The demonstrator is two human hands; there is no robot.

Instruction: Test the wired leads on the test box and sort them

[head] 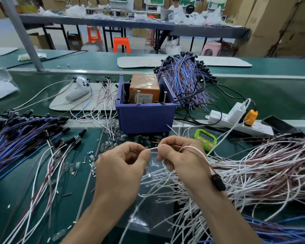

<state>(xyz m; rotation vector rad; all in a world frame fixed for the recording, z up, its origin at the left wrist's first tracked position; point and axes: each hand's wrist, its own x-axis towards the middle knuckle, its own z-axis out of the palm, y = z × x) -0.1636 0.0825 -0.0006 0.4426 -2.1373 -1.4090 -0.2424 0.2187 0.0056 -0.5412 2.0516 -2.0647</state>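
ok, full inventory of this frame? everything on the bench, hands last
bin: one, blue, bench centre
test box: one, orange, inside the bin
screws: two, metal, upright at the bin's front rim
left lead pile: one, blue and brown, far left
back lead pile: one, blue and brown, behind the bin
right lead pile: one, white and brown, right
power strip: one, white, right of the bin
timer: one, green, near side of the power strip
phone: one, black, far right
held lead: one, white and brown, near centre
left hand: one, pinches the held lead
right hand: one, pinches the held lead
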